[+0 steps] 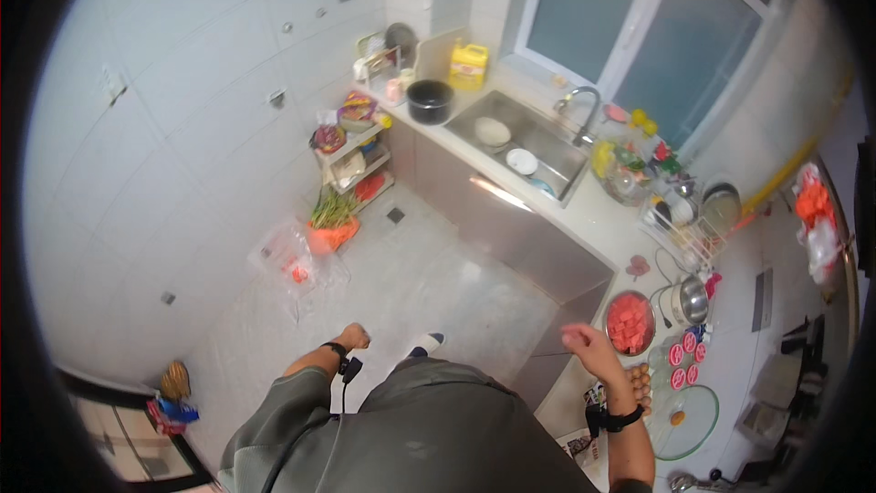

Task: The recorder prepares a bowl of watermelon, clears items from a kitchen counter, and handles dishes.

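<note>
My left hand (355, 337) hangs over the floor beside my body. Its fingers are curled in and nothing shows in them. At the counter's front edge, my right hand (588, 348) is held with loosely bent fingers and no object visible in it. Just beyond it stands a metal bowl (608, 341) of red cubes (629, 322) that look like cut watermelon. Brown eggs (641, 383) lie partly behind my right wrist. Several jars with red lids (677, 355) and a round glass pot lid (698, 424) are farther right.
The counter (595, 233) runs from a steel sink (547, 150) holding dishes to a dish rack (694, 236). A black pot (430, 101) and a yellow jug (469, 67) stand left of the sink. Plastic bags (287, 260) and a shelf rack (356, 144) occupy the floor's left side.
</note>
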{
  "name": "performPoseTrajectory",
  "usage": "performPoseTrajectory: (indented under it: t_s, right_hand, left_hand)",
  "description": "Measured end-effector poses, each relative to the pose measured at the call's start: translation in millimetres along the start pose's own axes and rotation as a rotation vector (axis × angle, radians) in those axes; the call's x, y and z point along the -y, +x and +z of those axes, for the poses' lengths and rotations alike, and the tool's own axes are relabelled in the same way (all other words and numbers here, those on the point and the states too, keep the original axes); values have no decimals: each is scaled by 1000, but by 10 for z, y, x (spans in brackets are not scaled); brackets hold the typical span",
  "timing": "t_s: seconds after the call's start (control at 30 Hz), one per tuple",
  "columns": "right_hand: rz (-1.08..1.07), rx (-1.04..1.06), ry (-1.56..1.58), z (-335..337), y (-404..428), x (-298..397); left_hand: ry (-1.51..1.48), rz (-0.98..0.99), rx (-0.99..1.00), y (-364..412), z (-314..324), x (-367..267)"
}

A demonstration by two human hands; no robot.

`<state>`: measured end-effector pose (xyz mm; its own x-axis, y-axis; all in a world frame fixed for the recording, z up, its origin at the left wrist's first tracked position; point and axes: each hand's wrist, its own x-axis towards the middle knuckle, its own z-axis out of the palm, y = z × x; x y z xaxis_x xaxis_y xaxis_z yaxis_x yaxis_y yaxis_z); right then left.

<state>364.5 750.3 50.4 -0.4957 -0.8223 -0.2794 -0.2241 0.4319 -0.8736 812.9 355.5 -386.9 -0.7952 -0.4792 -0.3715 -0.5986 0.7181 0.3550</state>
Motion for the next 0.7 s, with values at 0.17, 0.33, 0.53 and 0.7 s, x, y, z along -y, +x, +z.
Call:
performPoseTrajectory:
  t_s: [0.17, 0.33, 0.53, 0.7]
  right_hand:
    - [247, 63, -144, 189, 32, -1723]
    - [431, 59, 144, 375, -345, -1657]
    - [139, -13, 4, 401, -131, -1316]
    - [-21, -104, 45, 462, -42, -483]
  left_hand:
    - [-37, 51, 12, -313, 735, 268]
    - [-425, -177, -149, -507, -200, -651]
    - [-718, 151, -139, 177, -1567, -1970]
    - [-698, 688, -122, 525, -2351, -3491]
